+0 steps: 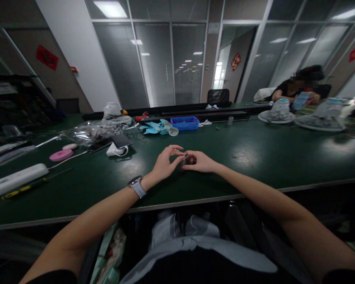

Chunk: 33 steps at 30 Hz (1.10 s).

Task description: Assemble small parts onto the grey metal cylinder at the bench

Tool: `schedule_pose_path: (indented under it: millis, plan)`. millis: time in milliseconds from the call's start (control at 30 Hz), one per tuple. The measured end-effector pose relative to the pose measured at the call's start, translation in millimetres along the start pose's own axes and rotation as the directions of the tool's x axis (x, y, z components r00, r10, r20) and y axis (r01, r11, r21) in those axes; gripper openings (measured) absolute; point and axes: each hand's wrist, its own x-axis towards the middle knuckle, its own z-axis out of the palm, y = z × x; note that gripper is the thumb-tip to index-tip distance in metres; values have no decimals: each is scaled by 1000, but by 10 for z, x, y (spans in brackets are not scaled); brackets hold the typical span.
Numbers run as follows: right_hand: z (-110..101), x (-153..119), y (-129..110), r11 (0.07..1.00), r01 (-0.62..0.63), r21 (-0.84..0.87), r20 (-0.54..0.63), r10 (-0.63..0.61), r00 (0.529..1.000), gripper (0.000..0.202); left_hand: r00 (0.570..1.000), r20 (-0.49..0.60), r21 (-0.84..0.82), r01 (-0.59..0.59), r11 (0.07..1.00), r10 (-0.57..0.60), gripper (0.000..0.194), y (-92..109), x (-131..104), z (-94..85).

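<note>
My left hand (166,162) and my right hand (203,161) meet above the table in front of me. Between their fingertips is a small round part (191,159), dark with a coppery-brown tint and a greyish edge; fingers cover most of it, so its kind is unclear. My left thumb and my right fingers press against it from both sides. A watch (136,186) with a pale strap is on my left wrist.
On the green table (177,189) are a blue bin (184,123), light-blue fan blades (157,127), plastic bags (90,133), a pink round object (60,155) and a white power strip (17,180). Fan bases (276,112) stand right, near another person (296,88).
</note>
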Motion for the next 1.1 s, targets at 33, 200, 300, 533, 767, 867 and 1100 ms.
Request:
schedule_pose_path:
  millis: [33,200,300,533,767,867,1100]
  plan:
    - [-4,-1,-4,1000,-1,-5,2,1,1000,42,1000,-10,0,6,1000,-6,15,4,2,-2]
    - [-16,-6,-35,1000,-25,-13,15,25,1000,48,997,-67,-23,34,999,-36,21,25,8,-6]
    - [-10,-4,-35,999,-32,1,13,32,999,51,993,-113,-35,23,999,-26,21,52,14,-1]
    - [1,1,-16,998,-50,38,11,50,999,53,969,-202,211,185,960,-142,13,-102,8,-71]
    - [-10,-1,-35,999,-52,14,13,52,999,53,948,77,330,269,905,-310,32,-399,-64,-92]
    - [-12,-1,-36,999,-47,9,16,47,999,53,975,64,357,176,918,-211,42,-440,-77,-77]
    - [-10,-2,-29,999,-44,18,3,44,999,54,981,45,269,168,948,-186,30,-424,-62,-64]
